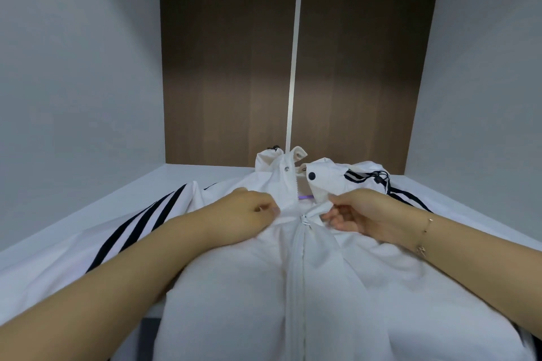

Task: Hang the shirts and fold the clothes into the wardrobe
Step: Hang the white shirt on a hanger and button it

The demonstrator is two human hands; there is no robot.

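Note:
A white zip jacket (240,296) with black stripes on its sleeves lies front-up on a white shelf (187,176) inside the wardrobe. Its zipper is closed up to the chest, with the slider (305,221) between my hands. My left hand (246,214) pinches the fabric just left of the slider. My right hand (360,214) pinches the right collar flap beside it. A bit of purple hanger (305,197) shows inside the open collar.
A dark brown wooden back panel (228,67) stands behind the shelf, split by a white vertical strip (294,67). Grey-white side walls (73,67) close the compartment left and right. The jacket's lower part hangs over the shelf's front edge toward me.

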